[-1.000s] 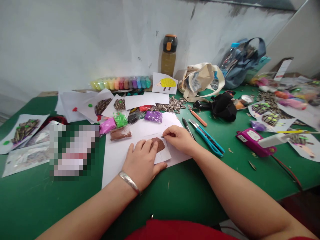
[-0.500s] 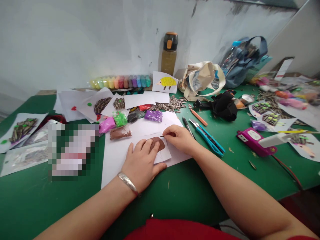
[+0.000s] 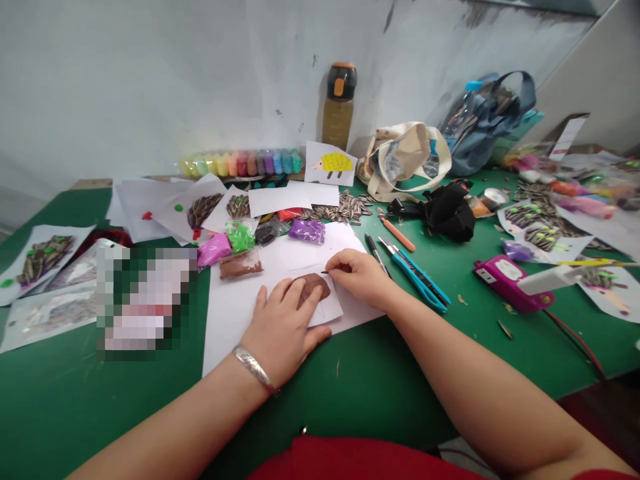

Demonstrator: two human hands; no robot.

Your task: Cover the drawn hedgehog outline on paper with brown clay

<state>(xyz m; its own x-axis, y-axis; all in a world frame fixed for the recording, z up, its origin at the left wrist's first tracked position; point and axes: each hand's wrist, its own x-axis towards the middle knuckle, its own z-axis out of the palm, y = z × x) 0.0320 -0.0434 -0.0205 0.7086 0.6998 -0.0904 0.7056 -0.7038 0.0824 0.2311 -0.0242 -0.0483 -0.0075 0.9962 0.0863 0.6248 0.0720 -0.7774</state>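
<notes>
My left hand (image 3: 284, 327) lies flat with fingers spread on a small white card (image 3: 327, 309), pressing beside a brown clay patch (image 3: 316, 287) stuck on it. My right hand (image 3: 361, 277) is closed in a pinch on a sunflower seed (image 3: 326, 272), whose tip points at the upper right edge of the brown patch. The card rests on a larger white sheet (image 3: 235, 313) on the green table (image 3: 380, 387). A silver bangle (image 3: 254, 367) sits on my left wrist.
Small bags of coloured clay (image 3: 306, 231) and a pile of sunflower seeds (image 3: 343, 209) lie behind the sheet. A blue cutter (image 3: 417, 279), pens, a pink glue gun (image 3: 507, 281), a bottle (image 3: 337, 107), bags and finished seed pictures (image 3: 43, 260) crowd the table's back and sides.
Almost nothing has moved. Both hands stay on the card, with only a slight shift of the camera view.
</notes>
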